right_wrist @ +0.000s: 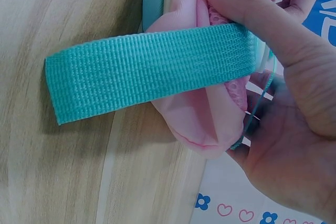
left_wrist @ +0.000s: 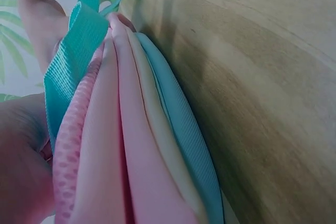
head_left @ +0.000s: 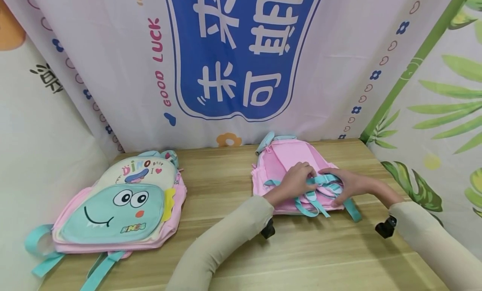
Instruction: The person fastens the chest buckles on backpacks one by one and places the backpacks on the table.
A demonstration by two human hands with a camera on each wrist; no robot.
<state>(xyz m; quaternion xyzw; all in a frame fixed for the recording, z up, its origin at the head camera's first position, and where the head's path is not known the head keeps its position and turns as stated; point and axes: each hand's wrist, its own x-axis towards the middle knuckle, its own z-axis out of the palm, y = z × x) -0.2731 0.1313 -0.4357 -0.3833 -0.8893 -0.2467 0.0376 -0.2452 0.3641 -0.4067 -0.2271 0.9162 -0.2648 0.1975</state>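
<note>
A pink child's backpack (head_left: pixel 273 156) lies back side up on the table, its teal shoulder straps (head_left: pixel 327 180) bunched near the lower end. My left hand (head_left: pixel 297 180) bends its fingers round the straps from the left. From the right, my right hand (head_left: pixel 352 184) holds the bunched straps between thumb and fingers. In the right wrist view, the right thumb (right_wrist: pixel 247 9) lies against the pink side and a wide teal webbing end (right_wrist: pixel 152 72) sticks out. The left wrist view shows the bag's layered pink, cream and teal edge (left_wrist: pixel 136 145); some fingertips are hidden.
A second backpack (head_left: pixel 113 215) with a teal dinosaur face lies front up at the table's left, its teal straps hanging toward the near edge. A printed cloth (head_left: pixel 241 132) hangs behind the wooden table (head_left: pixel 218 169); leaf-patterned cloth (head_left: pixel 433 128) borders the right.
</note>
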